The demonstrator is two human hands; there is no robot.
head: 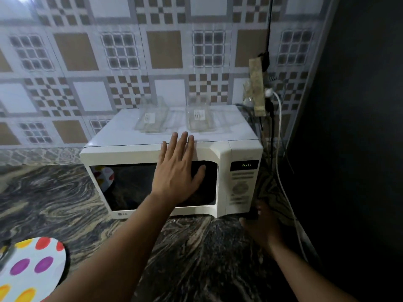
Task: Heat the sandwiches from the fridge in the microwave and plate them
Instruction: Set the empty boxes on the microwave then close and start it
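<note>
A white microwave [220, 153] stands on the dark marbled counter, its door closed and its display [246, 165] lit. My left hand [178, 168] lies flat against the door with fingers straight, fingertips at the door's top edge. My right hand [260, 225] is at the microwave's lower right corner, below the control panel; it is dim, and its fingers look loosely curled. Two clear empty plastic containers [152, 118] [199, 116] sit on top of the microwave. A white plate with coloured dots [32, 269] lies on the counter at the bottom left. No sandwiches are visible.
A power strip [258, 88] with plugs and cables [281, 149] hangs on the tiled wall right of the microwave. A dark wall [349, 127] closes the right side. The marbled counter [185, 247] stretches in front of and left of the microwave.
</note>
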